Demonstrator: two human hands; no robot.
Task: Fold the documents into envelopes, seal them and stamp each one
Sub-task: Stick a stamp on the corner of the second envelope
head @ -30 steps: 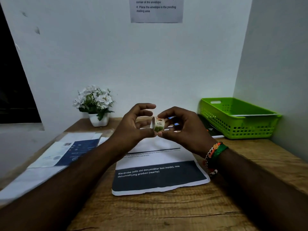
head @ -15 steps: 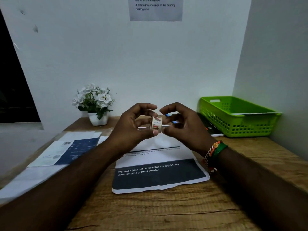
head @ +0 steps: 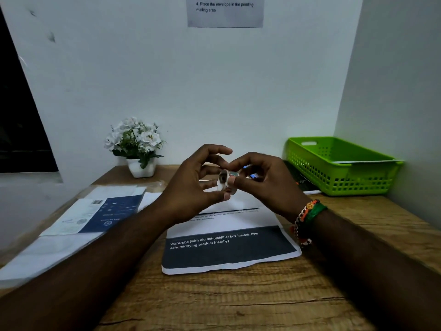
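Observation:
A small roll of stamps (head: 226, 182) hangs in the air above the desk, gripped from both sides. My left hand (head: 195, 187) pinches it with thumb below and fingers behind. My right hand (head: 265, 180) holds its right side, thumb pressed on the roll's face. Under my hands lies a printed document (head: 229, 249) with a dark band and white text. More papers and envelopes (head: 95, 216) are spread at the left of the wooden desk (head: 238, 302).
A green plastic basket (head: 343, 166) holding a flat white item stands at the back right against the wall. A potted white flower (head: 137, 146) sits at the back left. An instruction sheet (head: 225, 10) hangs on the wall.
The roll has been turned between my fingers, so its round side now faces me. My right thumb has shifted onto it. Both hands stay in the same spot.

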